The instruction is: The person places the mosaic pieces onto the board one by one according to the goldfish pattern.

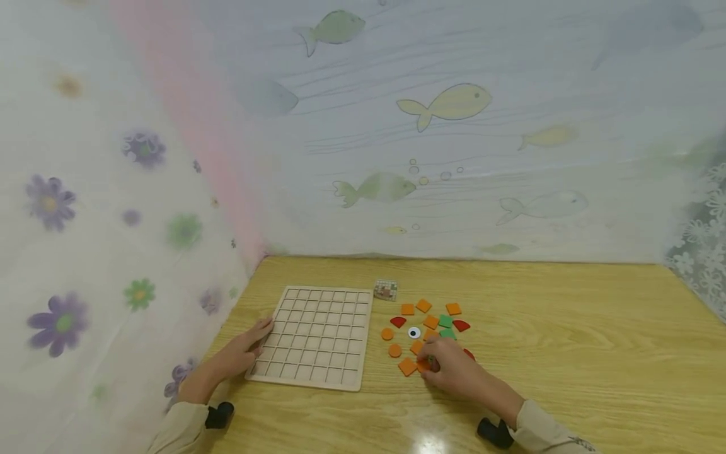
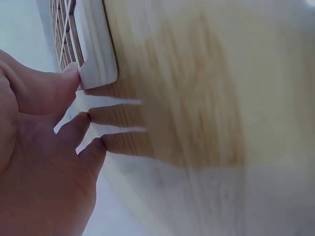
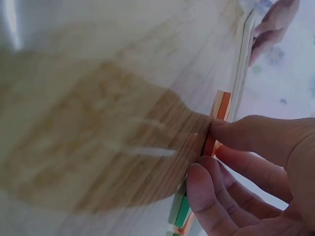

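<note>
From my remote seat I see the right hand (image 1: 454, 369) with its thumb and fingertips drawn in narrow, pinching a flat orange square tile (image 1: 423, 366) by its edges just above the pale yellow wood-grain worktop (image 1: 567, 340). The left hand (image 1: 241, 353) holds no loose piece; its fingers are loosely extended along the near side of a pale wooden grid board (image 1: 320, 337), thumb touching the board's edge.

To lift this tile well, I would take it by opposite edges, thumb against fingertips, and raise it straight up, since another flat orange square tile (image 1: 407, 366) lies just to the left of the right hand's fingertips and could be nudged by a sideways drag. The bright green square tiles (image 1: 445, 321), just beyond the right hand, call for the same care from the knuckles; so does the white round eye disc (image 1: 414, 332) past the fingertips.

With the left hand I want only light pressure, enough to stop the board sliding without tilting it. The small printed grid card (image 1: 386, 290), beyond both hands at the board's far corner, is best left uncovered by either forearm.
</note>
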`<state>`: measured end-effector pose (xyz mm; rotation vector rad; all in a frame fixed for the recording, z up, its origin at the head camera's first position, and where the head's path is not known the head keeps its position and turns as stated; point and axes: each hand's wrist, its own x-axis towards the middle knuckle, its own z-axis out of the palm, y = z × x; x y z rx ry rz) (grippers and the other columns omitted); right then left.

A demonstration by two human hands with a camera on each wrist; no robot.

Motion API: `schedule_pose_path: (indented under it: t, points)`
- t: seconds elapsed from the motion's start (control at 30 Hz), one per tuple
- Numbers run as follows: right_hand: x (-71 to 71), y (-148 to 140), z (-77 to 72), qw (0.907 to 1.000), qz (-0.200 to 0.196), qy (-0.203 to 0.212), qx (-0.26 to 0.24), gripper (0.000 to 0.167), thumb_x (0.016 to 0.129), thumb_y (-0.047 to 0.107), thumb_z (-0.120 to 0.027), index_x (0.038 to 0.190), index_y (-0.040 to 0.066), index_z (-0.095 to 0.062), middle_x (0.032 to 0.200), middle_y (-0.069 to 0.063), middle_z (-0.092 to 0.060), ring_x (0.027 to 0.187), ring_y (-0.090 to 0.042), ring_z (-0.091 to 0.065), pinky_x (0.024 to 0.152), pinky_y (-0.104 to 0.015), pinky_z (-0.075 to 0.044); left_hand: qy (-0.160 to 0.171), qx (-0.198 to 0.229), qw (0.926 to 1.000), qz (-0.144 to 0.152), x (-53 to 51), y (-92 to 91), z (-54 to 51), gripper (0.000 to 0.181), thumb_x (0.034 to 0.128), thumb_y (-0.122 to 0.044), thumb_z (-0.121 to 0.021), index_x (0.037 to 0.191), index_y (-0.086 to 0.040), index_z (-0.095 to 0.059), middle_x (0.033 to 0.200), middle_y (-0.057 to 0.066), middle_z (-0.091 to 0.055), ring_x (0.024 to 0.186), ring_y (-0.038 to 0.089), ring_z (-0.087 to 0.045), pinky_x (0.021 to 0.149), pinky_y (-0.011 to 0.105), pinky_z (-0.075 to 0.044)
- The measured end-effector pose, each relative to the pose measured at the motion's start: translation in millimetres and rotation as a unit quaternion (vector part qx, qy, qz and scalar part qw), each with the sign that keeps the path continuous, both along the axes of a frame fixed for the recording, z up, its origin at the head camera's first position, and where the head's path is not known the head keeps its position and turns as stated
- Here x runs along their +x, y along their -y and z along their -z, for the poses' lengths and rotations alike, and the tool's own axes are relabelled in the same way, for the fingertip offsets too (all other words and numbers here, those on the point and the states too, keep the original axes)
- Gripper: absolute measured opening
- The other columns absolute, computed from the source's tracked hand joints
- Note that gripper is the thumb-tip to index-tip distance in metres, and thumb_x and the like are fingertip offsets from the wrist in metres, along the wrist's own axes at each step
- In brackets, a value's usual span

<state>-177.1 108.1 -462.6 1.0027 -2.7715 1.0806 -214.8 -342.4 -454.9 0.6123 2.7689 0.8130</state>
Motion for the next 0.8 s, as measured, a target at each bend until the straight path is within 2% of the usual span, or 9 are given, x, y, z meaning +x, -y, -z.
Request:
schedule_pose_path:
  t: [0.17, 0.33, 0.5, 0.8]
  points:
    - [-3.3, -1.0, 1.1, 0.9999, -0.008, 0.001, -0.015, 0.007, 0.077, -0.001, -0.072, 0.083, 0.003, -0.072, 0.077, 0.001, -0.058, 0.057, -0.001, -0.045, 0.051, -0.019, -0.043, -0.002, -0.005, 1.0, -0.003, 0.1, -0.3, 2.2, 0.056, 0.0926, 0.006, -0.042, 0.146, 0.008, -0.026, 0.153, 0.025, -0.017, 0.138, 0.047, -0.01, 0.106, 0.063, -0.014]
    - [-8.8, 3.4, -4.6, 0.9994, -0.017, -0.009, -0.03, 0.008, 0.077, 0.0, -0.071, 0.085, 0.003, -0.073, 0.076, 0.001, -0.059, 0.06, -0.004, -0.049, 0.053, -0.019, -0.045, -0.011, -0.014, 0.9998, -0.009, 0.8, -1.3, 2.9, 0.056, 0.091, 0.008, -0.041, 0.145, 0.009, -0.026, 0.153, 0.024, -0.018, 0.138, 0.046, -0.011, 0.107, 0.061, -0.015]
    - [-14.6, 11.2, -11.8, 0.9983, -0.033, -0.009, -0.047, 0.011, 0.08, 0.002, -0.071, 0.09, 0.003, -0.073, 0.082, -0.002, -0.063, 0.065, -0.007, -0.056, 0.056, -0.02, -0.048, -0.023, -0.027, 0.9994, -0.006, 2.2, -4.1, 1.2, 0.054, 0.0905, 0.009, -0.039, 0.144, 0.011, -0.028, 0.152, 0.025, -0.02, 0.138, 0.047, -0.013, 0.106, 0.061, -0.017]
    - [-26.6, 34.5, -20.4, 0.9968, -0.05, 0.014, -0.06, 0.013, 0.082, 0.003, -0.069, 0.094, 0.001, -0.071, 0.093, -0.009, -0.064, 0.069, -0.011, -0.059, 0.06, -0.02, -0.05, -0.01, -0.04, 0.999, -0.015, 4.6, -7.9, -1.0, 0.055, 0.0902, 0.009, -0.036, 0.144, 0.01, -0.026, 0.153, 0.024, -0.018, 0.138, 0.046, -0.013, 0.106, 0.061, -0.019]
